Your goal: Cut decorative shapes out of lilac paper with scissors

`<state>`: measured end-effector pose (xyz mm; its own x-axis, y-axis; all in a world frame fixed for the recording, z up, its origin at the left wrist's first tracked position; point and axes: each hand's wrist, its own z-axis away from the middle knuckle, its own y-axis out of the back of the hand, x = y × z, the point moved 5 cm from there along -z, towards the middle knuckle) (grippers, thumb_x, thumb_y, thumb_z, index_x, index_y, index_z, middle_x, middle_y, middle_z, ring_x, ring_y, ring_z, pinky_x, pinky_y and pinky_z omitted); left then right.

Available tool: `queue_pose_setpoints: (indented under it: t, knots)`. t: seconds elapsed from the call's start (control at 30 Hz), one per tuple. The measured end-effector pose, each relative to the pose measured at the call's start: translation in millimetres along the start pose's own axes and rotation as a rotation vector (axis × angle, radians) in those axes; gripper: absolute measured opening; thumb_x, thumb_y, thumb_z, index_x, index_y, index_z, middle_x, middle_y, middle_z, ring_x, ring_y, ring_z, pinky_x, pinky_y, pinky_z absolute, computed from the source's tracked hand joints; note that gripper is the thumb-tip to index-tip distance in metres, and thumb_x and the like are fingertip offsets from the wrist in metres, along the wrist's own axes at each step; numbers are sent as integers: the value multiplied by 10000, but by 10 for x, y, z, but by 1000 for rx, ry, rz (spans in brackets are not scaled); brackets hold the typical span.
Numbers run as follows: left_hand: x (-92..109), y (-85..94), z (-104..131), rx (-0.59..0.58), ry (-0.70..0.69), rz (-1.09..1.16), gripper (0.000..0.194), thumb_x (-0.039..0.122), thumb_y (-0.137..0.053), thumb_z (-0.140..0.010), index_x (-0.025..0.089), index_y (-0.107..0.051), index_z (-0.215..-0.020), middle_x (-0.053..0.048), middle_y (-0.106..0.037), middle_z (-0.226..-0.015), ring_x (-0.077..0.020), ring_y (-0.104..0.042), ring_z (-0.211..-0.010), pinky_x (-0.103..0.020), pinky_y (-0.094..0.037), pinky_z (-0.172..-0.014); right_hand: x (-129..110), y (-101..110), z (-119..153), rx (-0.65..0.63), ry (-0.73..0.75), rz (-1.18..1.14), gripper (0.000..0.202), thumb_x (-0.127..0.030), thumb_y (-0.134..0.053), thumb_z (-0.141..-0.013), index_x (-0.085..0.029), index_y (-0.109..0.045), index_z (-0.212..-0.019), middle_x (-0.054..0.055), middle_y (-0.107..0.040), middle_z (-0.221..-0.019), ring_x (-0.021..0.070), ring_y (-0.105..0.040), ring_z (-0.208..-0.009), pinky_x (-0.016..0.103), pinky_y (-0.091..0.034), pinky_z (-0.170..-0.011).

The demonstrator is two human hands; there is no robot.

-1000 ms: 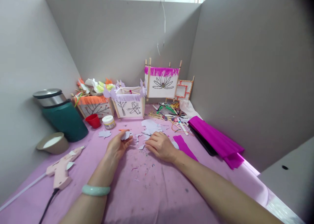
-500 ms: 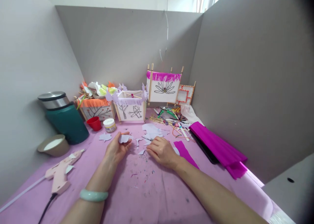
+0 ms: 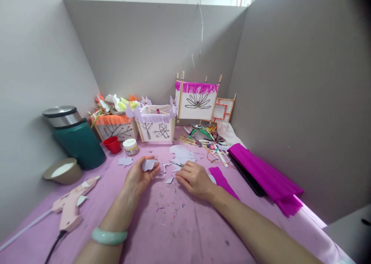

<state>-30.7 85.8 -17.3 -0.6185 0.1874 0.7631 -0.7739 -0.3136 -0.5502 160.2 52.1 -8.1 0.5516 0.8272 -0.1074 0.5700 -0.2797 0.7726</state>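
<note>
My left hand (image 3: 142, 174) is raised a little over the table, palm up. A small pale lilac paper cutout (image 3: 148, 164) with a curvy edge rests in its fingers, thumb against it. To the right, my right hand (image 3: 193, 179) lies low at the table, palm down with fingers curled. The slim metal blades of a pair of scissors (image 3: 175, 163) stick out from under it, pointing left; the handles are hidden by the hand. Pale paper scraps (image 3: 169, 180) lie between the hands, and a larger lilac sheet (image 3: 181, 152) lies just beyond.
At left are a pink glue gun (image 3: 68, 208), a bowl (image 3: 62, 171), a green flask (image 3: 78, 144), a red cup (image 3: 112, 144) and a white jar (image 3: 130, 147). Paper lanterns (image 3: 156, 131) stand behind. Magenta crepe paper (image 3: 261, 175) lies right, near sticks and pens (image 3: 203, 140).
The view has shifted slightly, so the scene sits a little differently in the frame. Both hands keep nearly the same pose; the cutout in my left hand is tilted slightly differently.
</note>
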Motion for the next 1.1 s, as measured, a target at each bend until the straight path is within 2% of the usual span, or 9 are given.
queue_pose_setpoints:
  t: [0.17,0.33,0.47,0.7,0.9,1.1]
  knots:
    - [15,-35,17,-19,20,16,186,159,-420,-898,91,-592,-886,-82,-644,-726,-154,-649,-567,-278,-582,-532,-2,-2,21,10,-10,14,251,-237,-483,-958,-155,-657,-796,51,-625,-706,176,-477,-720,300,-344,-673]
    - [18,-38,6,-14,24,24,180,83,-419,-861,85,-592,-907,-95,-651,-763,-157,-651,-579,-279,-579,-542,13,-23,42,10,-12,30,249,-243,-486,-955,-159,-648,-786,46,-620,-701,176,-477,-717,300,-341,-672]
    - [-8,-14,-5,13,32,27,205,18,-438,-804,80,-594,-922,-109,-655,-802,-170,-666,-634,-302,-590,-601,37,-33,41,-1,-23,42,248,-236,-491,-952,-161,-647,-775,48,-619,-699,176,-477,-706,304,-347,-674]
    - [-54,-43,15,-7,55,28,181,38,-498,-786,87,-607,-921,-133,-675,-890,-190,-681,-714,-357,-601,-708,92,-38,42,2,-85,-9,267,-227,-484,-957,-159,-657,-764,52,-621,-699,177,-496,-720,305,-362,-688]
    - [-132,-105,35,-55,108,33,205,22,-474,-811,49,-601,-970,-181,-689,-926,-233,-699,-809,-338,-602,-714,160,-18,49,40,-173,-77,247,-229,-484,-962,-157,-668,-813,56,-640,-738,177,-513,-743,303,-375,-713]
    - [-200,-123,55,-58,161,35,175,41,-488,-854,84,-585,-993,-172,-708,-876,-243,-705,-848,-297,-607,-658,177,3,64,55,-204,-99,273,-237,-458,-976,-156,-669,-823,56,-645,-747,177,-515,-740,307,-379,-706]
